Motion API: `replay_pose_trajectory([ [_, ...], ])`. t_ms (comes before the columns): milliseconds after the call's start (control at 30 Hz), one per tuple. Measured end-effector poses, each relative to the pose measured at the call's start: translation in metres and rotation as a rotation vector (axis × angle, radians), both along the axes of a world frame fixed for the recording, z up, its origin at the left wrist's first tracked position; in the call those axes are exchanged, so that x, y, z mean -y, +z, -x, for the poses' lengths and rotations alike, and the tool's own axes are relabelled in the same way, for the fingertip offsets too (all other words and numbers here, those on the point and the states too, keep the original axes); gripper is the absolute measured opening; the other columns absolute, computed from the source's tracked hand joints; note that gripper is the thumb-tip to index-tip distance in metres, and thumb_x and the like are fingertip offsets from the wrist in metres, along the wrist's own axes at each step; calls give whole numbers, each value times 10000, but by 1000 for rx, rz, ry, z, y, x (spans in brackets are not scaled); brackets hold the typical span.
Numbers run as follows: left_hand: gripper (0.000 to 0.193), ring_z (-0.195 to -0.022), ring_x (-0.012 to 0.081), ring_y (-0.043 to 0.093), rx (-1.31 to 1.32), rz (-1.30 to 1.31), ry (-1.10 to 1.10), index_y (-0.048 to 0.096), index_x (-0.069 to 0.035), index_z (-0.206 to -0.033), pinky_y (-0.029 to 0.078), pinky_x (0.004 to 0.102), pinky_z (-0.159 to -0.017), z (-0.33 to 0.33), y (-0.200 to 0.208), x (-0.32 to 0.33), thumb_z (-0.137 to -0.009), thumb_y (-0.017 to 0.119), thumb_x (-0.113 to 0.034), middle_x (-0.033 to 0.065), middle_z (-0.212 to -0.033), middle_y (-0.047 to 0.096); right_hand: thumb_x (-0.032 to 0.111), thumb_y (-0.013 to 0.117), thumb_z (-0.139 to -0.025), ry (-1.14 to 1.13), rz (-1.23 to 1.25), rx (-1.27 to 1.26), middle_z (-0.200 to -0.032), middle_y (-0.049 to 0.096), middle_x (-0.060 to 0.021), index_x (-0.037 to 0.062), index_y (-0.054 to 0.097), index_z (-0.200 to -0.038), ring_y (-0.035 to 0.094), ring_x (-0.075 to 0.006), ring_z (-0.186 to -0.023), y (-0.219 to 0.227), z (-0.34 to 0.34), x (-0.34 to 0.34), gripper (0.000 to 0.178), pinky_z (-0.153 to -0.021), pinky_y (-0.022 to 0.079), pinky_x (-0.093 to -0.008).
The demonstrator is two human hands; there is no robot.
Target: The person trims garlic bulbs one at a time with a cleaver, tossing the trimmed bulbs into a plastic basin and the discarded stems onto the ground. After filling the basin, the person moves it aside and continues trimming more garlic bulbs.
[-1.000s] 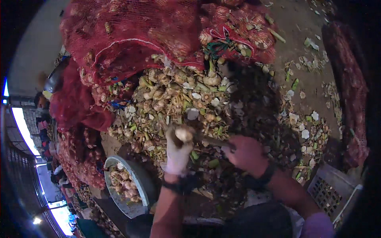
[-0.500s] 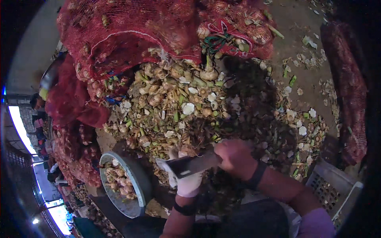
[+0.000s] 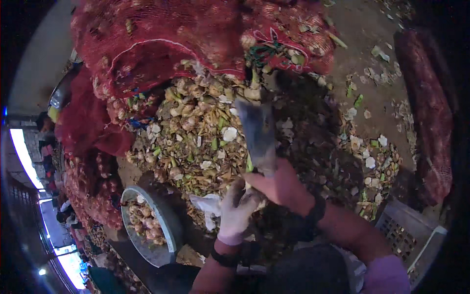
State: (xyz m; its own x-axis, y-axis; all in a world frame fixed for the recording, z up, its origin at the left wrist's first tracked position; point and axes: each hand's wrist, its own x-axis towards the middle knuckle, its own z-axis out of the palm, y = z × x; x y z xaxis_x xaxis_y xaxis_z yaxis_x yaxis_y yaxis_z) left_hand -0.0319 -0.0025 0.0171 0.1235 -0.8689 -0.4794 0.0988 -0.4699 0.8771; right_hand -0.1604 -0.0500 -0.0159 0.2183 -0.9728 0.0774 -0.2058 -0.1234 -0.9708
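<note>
Gripping a broad knife [image 3: 257, 127], the person's right hand [image 3: 290, 188] is closed round the handle, the blade pointing away from the body over the heap of bulbs and trimmings [image 3: 196, 132]. The gloved left hand [image 3: 238, 213] is just beside it, fingers curled; whether they hold anything cannot be told from here. A green stem [image 3: 249, 164] shows at the right thumb, alongside the knife. To the left, a tilted basin [image 3: 169, 232] contains pale bulbs [image 3: 147, 223]. Beyond the heap lie bulging red mesh sacks [image 3: 161, 59]; at right, near the forearm, a pale plastic crate [image 3: 404, 213].
</note>
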Motion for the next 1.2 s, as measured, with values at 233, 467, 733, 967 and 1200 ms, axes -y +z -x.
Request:
replay_pose_trajectory([
  [233,245,-763,212,616,1128,220,108,628,17,-903,483,311,-707,-121,34,-15,-665,639,-36,138,-882,645,273,671,-699,-63,-447,-385,-816,648,-170,45,660,-940,636,-305,-759,-65,51,-1,332,-679,493,-374],
  [467,395,-946,310,586,1163,235,-14,591,-10,-1098,443,374,-843,-227,-39,59,-761,660,-206,206,-1025,617,216,620,-732,-110,-538,-457,-855,660,-173,-6,636,-961,645,-278,-780,-88,30,-17,320,-699,485,-333],
  [733,519,-971,407,497,1658,-88,-48,583,-173,-1185,411,463,-872,-237,-81,49,-679,661,-259,238,-995,524,231,624,-744,-151,-552,-254,-895,663,-167,28,641,-1005,633,-315,-855,-97,7,-19,331,-783,487,-388],
  [967,550,-1149,419,424,1797,35,36,598,-169,-1169,361,468,-969,-274,-1,24,-631,693,-232,292,-1189,477,227,614,-731,-116,-562,-367,-891,659,-173,44,633,-1009,628,-342,-809,-86,10,-19,333,-743,493,-413],
  [1200,452,-1056,351,542,1595,-352,-116,567,-127,-1168,444,425,-911,-304,-103,93,-734,640,-232,223,-1259,464,240,611,-733,-124,-464,-516,-891,648,-199,43,639,-989,613,-380,-806,-92,3,-21,325,-720,495,-431],
])
